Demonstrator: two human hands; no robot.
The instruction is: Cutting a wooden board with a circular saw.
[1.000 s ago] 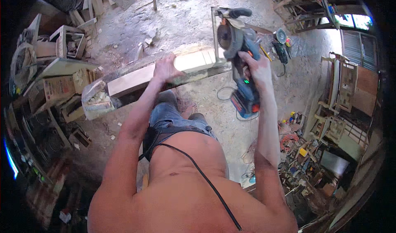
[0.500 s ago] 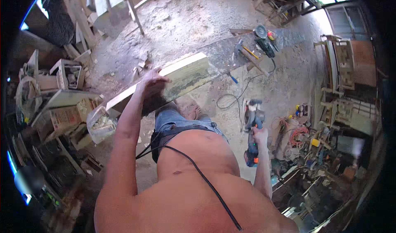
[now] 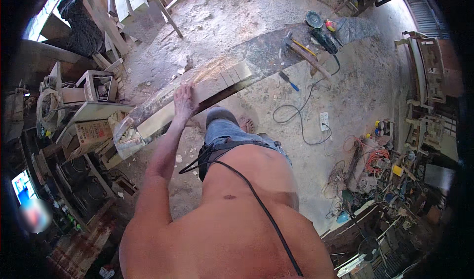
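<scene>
Okay, my left hand (image 3: pixel 184 102) is on the timber (image 3: pixel 212 88), fingers close together across its top; can't tell if they clamp. Right hand is out of frame, so can't tell its fingers. Timber lies lengthwise on the narrow counter (image 3: pixel 264 51), dark lines (image 3: pixel 231 78) crossing near its right end. Sawdust (image 3: pixel 213 68) along the far edge. Gap of counter between that end and the hammer (image 3: pixel 316 63); grinder (image 3: pixel 323 40) just beyond. Floor (image 3: pixel 311 175) spreads right of my legs (image 3: pixel 223 127), cord (image 3: pixel 307 100) looping across.
</scene>
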